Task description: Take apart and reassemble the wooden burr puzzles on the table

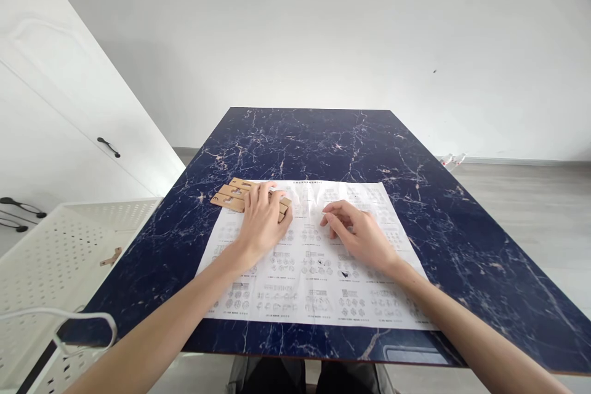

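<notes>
My left hand [264, 218] lies over several flat wooden slats [229, 201] with cut-out shapes and numbers near one end. Its thumb and fingers curl around their right part, which is partly covered by the hand. The slats reach across the upper left corner of a creased printed sheet [323, 314], which bears rows of small diagrams. On the sheet's right half rests my right hand [362, 234], its fingers loosely bent and a little apart. I see nothing held in it.
The sheet lies on a dark blue marble-patterned table [314, 141]. Left of the table stands a white perforated basket [69, 252] with a small wooden piece [111, 257] and a white cable [87, 316] near it. A white cabinet [55, 92] is farther left.
</notes>
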Available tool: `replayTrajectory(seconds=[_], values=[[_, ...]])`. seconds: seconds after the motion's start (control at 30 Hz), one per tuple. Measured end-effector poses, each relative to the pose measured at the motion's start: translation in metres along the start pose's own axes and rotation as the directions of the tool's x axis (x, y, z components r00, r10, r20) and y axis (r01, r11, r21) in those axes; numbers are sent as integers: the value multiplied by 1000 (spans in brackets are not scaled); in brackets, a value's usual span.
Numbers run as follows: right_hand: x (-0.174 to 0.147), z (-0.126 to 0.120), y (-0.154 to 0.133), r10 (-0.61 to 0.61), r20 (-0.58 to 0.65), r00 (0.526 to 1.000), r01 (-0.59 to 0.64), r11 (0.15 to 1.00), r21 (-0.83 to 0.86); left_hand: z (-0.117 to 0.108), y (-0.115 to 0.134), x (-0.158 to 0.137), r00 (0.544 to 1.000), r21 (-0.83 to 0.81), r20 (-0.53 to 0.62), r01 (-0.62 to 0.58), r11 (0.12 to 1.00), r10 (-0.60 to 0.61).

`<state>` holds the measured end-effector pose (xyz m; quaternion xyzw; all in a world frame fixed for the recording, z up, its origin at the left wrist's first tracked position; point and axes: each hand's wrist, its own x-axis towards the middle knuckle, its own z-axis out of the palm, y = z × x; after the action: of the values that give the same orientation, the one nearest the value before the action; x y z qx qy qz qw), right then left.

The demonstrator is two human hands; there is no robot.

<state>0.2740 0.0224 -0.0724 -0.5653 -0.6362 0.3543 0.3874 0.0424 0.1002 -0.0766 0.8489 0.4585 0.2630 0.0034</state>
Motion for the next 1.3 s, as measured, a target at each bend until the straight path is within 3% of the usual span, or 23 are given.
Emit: replayTrajectory(seconds=[0.37,0.8,0.93,1.0,1.1,1.2,1.3], values=[[0,0,3,-25,22,999,25,999,-34,-5,-1,3,999,98,-32,10,995,-7],[1,0,3,3,34,999,-1,999,-48,-10,-9,5,995,202,-49,-80,976,92],[1,0,5,-8,37,999,10,999,-52,-13,-11,8,987,221,-103,-101,970,126],[1,0,5,-25,39,999,27,998,-54,-13,-7,8,972,170,-127,-173,970,195],[1,0,4,-50,32,998,52,996,-68,-10,6,4,932,-39,-113,-350,936,344],[0,0,4,-77,32,997,80,992,-96,-5,20,-5,901,-276,-13,-420,865,434],[0,1,4,-105,39,994,110,983,-145,-2,27,-13,832,-330,89,-495,804,548]])
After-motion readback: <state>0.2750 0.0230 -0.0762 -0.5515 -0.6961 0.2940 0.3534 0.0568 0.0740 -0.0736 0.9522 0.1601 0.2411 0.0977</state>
